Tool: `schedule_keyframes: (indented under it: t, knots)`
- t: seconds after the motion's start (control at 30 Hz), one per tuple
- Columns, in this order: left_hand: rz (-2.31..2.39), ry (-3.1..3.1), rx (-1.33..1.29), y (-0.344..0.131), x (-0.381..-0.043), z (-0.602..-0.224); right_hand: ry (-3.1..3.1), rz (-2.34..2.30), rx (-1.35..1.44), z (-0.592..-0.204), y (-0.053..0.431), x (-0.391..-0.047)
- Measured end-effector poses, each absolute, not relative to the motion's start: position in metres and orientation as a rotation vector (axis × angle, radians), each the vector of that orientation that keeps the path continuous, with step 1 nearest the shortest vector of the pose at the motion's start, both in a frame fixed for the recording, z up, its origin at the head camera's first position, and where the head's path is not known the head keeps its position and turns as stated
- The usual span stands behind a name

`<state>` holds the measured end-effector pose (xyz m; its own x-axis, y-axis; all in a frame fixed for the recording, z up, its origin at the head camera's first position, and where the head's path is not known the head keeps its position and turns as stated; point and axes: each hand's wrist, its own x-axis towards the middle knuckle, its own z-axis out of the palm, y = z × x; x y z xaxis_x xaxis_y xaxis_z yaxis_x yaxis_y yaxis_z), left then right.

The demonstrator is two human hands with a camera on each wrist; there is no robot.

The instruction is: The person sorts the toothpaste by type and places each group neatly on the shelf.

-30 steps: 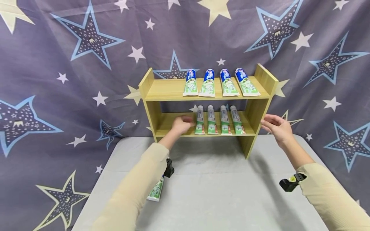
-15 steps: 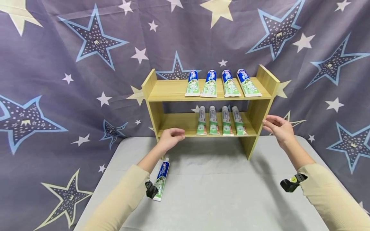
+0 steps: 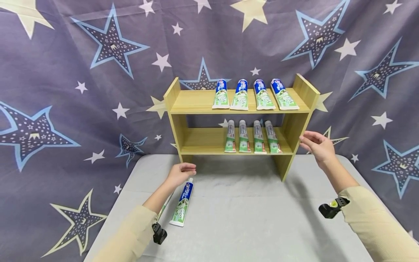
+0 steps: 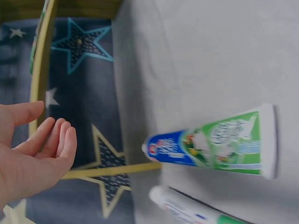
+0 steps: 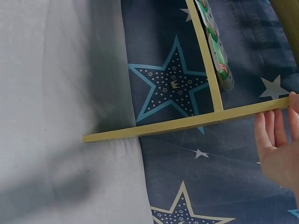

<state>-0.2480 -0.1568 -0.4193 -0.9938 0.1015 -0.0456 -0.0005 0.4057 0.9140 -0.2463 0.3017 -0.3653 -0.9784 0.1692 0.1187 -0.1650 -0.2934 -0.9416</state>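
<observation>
My left hand (image 3: 180,174) hangs with loosely extended fingers and nothing in them, near the cap end of a blue and green toothpaste tube (image 3: 182,203) lying on the table. Beside that tube, a white and green toothpaste tube (image 4: 194,210) shows in the left wrist view; my forearm mostly covers it in the head view. My right hand (image 3: 319,147) pinches the front edge of the right side panel of a wooden shelf (image 3: 196,112), thumb on the inner side, fingers outside. Several blue and green tubes (image 3: 240,95) lie on the top board, and several white and green tubes (image 3: 243,137) on the lower one.
A grey table (image 3: 245,218) carries the shelf. Behind it hangs a dark curtain (image 3: 183,43) printed with stars. The left side panel (image 3: 175,134) stands just beyond my left hand.
My left hand has drawn back from the lower board, left and down toward the tubes on the table. My right hand stays at the side panel.
</observation>
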Motion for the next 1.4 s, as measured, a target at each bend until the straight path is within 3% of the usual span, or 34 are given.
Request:
schedule_keyframes:
  t: [0.33, 0.63, 1.4]
  knots:
    - [1.464, 2.661, -0.138, -0.176, -0.240, -0.463, -1.715, 2.380, 0.014, -0.365, 0.300, -0.247]
    - [1.302, 2.747, -0.146, -0.190, -0.235, -0.489, -1.731, 2.374, 0.005, -0.362, 0.299, -0.248]
    - [0.929, 2.935, -0.110, -0.177, -0.221, -0.506, -1.704, 2.398, 0.012, -0.366, 0.300, -0.245]
